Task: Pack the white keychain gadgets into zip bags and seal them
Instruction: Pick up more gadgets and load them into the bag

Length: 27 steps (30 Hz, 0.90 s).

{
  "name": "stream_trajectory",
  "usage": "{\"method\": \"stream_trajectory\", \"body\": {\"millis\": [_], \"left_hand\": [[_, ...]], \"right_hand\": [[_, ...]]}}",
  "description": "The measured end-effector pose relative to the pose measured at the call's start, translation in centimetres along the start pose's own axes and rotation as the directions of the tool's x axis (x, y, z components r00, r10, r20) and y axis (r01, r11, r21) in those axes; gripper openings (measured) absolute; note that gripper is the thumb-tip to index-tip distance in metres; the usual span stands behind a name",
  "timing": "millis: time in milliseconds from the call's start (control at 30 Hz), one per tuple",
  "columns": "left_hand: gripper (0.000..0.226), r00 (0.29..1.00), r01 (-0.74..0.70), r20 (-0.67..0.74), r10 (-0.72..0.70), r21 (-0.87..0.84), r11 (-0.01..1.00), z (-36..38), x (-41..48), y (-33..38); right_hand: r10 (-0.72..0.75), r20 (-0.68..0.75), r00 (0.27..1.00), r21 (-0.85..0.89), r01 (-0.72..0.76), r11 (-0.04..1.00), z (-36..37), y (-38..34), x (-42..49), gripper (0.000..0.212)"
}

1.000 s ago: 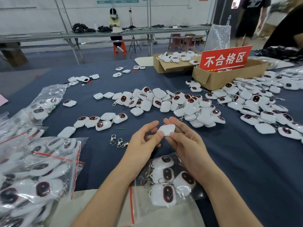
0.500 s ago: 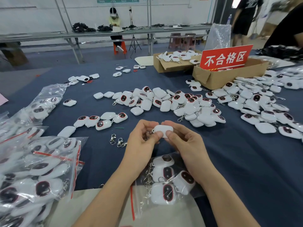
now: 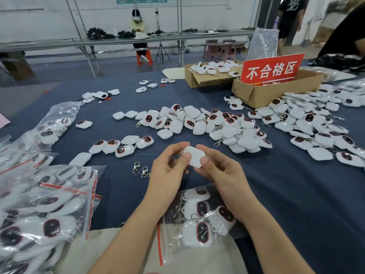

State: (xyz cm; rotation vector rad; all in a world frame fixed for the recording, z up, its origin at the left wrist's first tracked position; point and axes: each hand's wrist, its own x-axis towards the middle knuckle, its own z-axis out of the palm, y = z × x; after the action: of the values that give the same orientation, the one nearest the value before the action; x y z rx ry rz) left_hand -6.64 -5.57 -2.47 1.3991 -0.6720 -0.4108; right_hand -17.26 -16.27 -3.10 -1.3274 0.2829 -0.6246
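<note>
1. Blue-clothed bench [image 3: 286,194] in a workshop carries loose white keychain gadgets [image 3: 207,125]; filled bags [image 3: 49,204] lie at left.
2. Left grip [image 3: 167,171] and right grip [image 3: 219,171] together pinch one gadget [image 3: 194,156], plain side up, above the bench.
3. A part-filled zip bag [image 3: 171,232] lies beneath the wrists.
4. Best practice: hold the gadget in one grip, free the other to spread the bag mouth, then slide it in.

The desk [image 3: 296,198] is draped in dark navy cloth. The gadgets [image 3: 199,127] are glossy white, many with a dark oval face ringed in red; the held gadget [image 3: 195,156] shows only plain white. The zip bags [image 3: 59,196] are clear with a red strip. Brown cardboard boxes [image 3: 262,95], a red sign [image 3: 272,69] with white characters, silver clasps [image 3: 141,171].
</note>
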Motion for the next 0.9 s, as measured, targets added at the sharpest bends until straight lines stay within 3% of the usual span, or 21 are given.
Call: {"method": "stream_trajectory", "body": {"millis": [267, 500, 700, 900], "left_hand": [[0.015, 0.987, 0.156, 0.073, -0.144, -0.212, 0.965, -0.02, 0.28, -0.10], [0.019, 0.974, 0.220, 0.116, -0.197, -0.254, 0.942, -0.10, 0.49, -0.44], [0.038, 0.987, 0.155, 0.000, -0.159, -0.229, 0.961, -0.40, 0.60, -0.24], [0.023, 0.997, 0.063, 0.046, -0.059, -0.099, 0.993, -0.22, 0.10, 0.35]], "right_hand": [[-0.032, -0.019, 0.999, -0.016, 0.032, 0.999, -0.07, -0.01, -0.13, 0.027], [-0.029, -0.036, 0.999, -0.004, 0.029, 1.000, -0.17, 0.12, -0.09, 0.030], [0.019, -0.020, 1.000, -0.052, -0.020, 0.998, -0.36, 0.49, 0.02, 0.022], [0.016, -0.095, 0.995, -0.054, -0.022, 0.998, -0.13, 0.44, 0.15, 0.021]]}}
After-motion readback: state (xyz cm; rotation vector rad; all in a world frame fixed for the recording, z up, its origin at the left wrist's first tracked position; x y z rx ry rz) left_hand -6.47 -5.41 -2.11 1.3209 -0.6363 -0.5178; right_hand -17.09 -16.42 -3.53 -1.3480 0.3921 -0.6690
